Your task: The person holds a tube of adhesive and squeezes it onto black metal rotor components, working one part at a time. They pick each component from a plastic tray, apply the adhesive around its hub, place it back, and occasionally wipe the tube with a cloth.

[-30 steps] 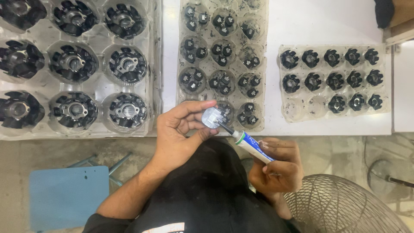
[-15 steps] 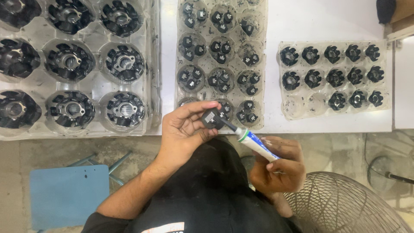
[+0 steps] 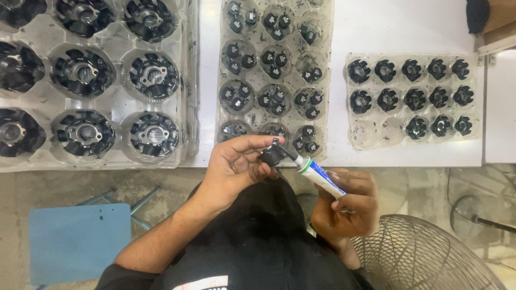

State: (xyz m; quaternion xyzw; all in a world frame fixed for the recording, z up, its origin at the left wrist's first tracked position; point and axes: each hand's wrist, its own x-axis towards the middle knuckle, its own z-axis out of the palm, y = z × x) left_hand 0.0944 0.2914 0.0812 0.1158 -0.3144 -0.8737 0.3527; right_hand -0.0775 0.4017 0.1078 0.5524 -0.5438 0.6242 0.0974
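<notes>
I see my left hand (image 3: 236, 166) curled around a small black part (image 3: 273, 156), thumb and fingers pinching it just off the near edge of the white table (image 3: 376, 32). My right hand (image 3: 344, 207) is wrapped in a closed grip round a tube (image 3: 317, 174), white with green and blue bands, whose dark nozzle touches the part. Both hands sit over my dark shirt, below the table edge.

The table runs across the top of the view. On its left stands a clear tray (image 3: 188, 86) of large round pockets, each with a big black ring-shaped part with a metal centre. In the middle lies a second clear tray (image 3: 220, 80), smudged dark, its pockets holding clusters of small black pieces; its near end is right above my left hand. To the right a smaller tray (image 3: 371, 134) holds black toothed pieces in three rows, with two pockets in the near-left corner bare.

Below the table I see a grey, stained concrete floor (image 3: 64, 185). A blue stool (image 3: 75, 241) stands at my left, and a wire fan guard (image 3: 424, 252) sits at my right, just beside my right hand.
</notes>
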